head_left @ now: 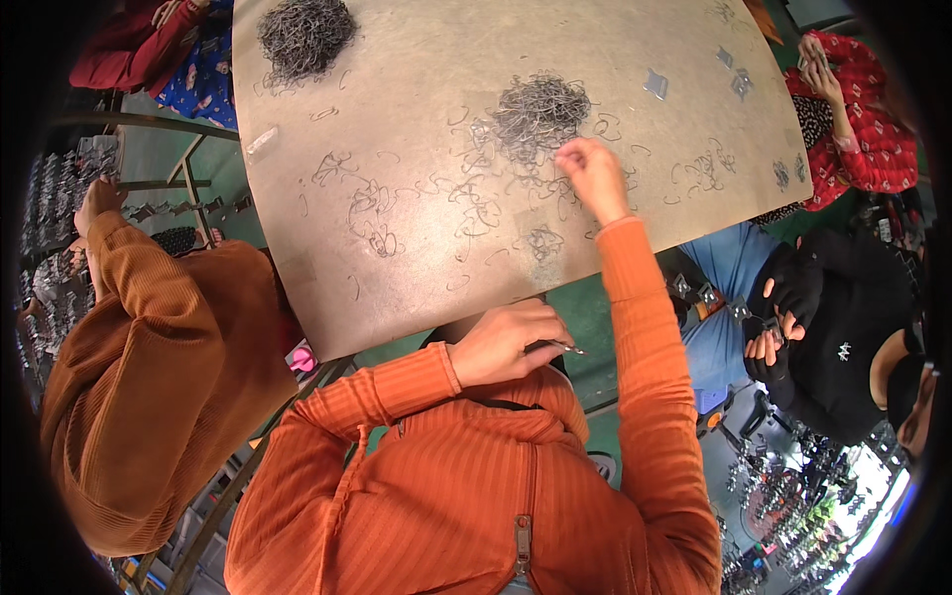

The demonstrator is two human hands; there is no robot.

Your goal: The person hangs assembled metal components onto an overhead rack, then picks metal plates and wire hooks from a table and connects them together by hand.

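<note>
My right hand reaches over the table at the near right edge of a tangled heap of thin bent wire hooks. Its fingertips are pinched together; whether a hook is between them is too small to tell. Close to my body, just off the table's near edge, my left hand is closed around a small dark metal piece, whose shiny end sticks out past the fingers. Loose wire hooks lie scattered between the heap and the near edge.
The brown-topped table carries a second wire heap at far left and small clear plastic pieces at right. Co-workers sit close: a brown jacket at left, black sleeves at right, a red patterned top at far right.
</note>
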